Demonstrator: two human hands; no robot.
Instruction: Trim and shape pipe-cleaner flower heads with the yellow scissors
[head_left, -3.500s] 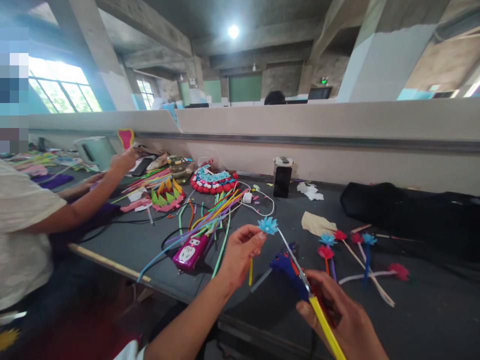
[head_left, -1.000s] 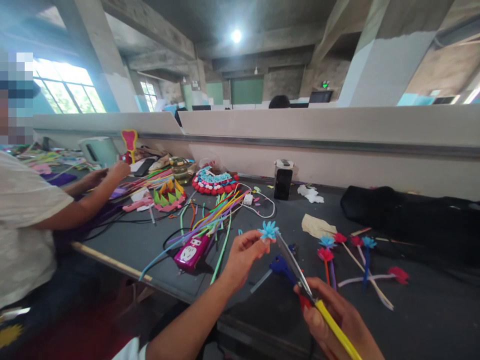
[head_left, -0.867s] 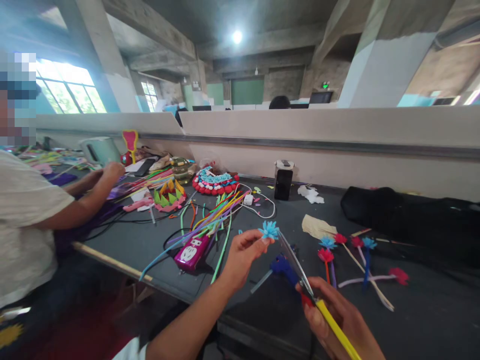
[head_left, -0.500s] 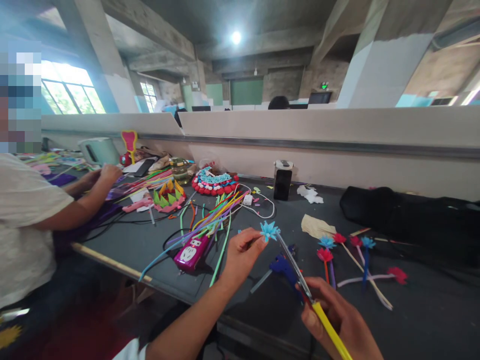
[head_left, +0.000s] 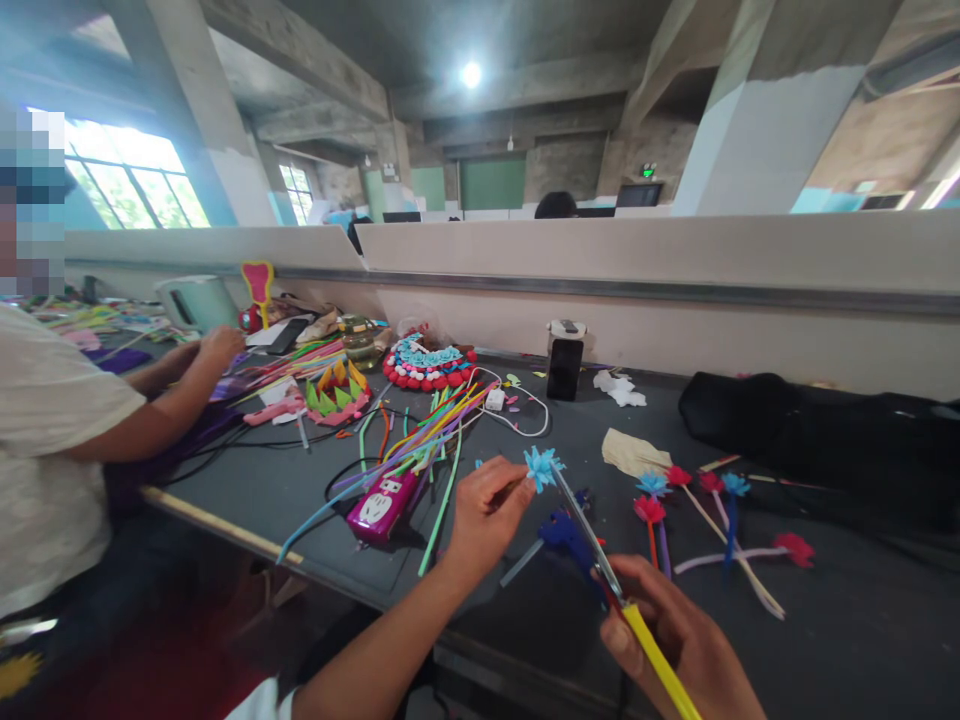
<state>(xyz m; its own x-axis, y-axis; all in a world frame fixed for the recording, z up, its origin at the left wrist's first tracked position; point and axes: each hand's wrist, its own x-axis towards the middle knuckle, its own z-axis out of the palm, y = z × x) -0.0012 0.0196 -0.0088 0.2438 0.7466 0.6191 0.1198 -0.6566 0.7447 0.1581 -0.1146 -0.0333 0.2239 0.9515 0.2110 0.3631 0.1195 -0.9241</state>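
My left hand (head_left: pixel 486 512) pinches a small light-blue paper flower (head_left: pixel 541 467) by its base, held above the dark table (head_left: pixel 300 490). My right hand (head_left: pixel 679 645) is closed on red-handled scissors (head_left: pixel 589 540), whose blades point up at the flower, and on a yellow straw (head_left: pixel 656 660) that runs down past my palm. A blue glue gun (head_left: pixel 566 530) lies on the table just under the blades.
Several finished flowers on stems (head_left: pixel 705 520) lie right of my hands. Coloured straws (head_left: pixel 420 430), a pink power strip (head_left: pixel 379 505) and a beaded piece (head_left: pixel 427 362) lie to the left. A black bag (head_left: pixel 825 430) lies at the right. A co-worker's arm (head_left: pixel 150 410) reaches in at the left.
The scissor blades have closed in beside the flower, and my left hand has dropped slightly with it. The co-worker's hand has lowered from the pink cut-out to the table.
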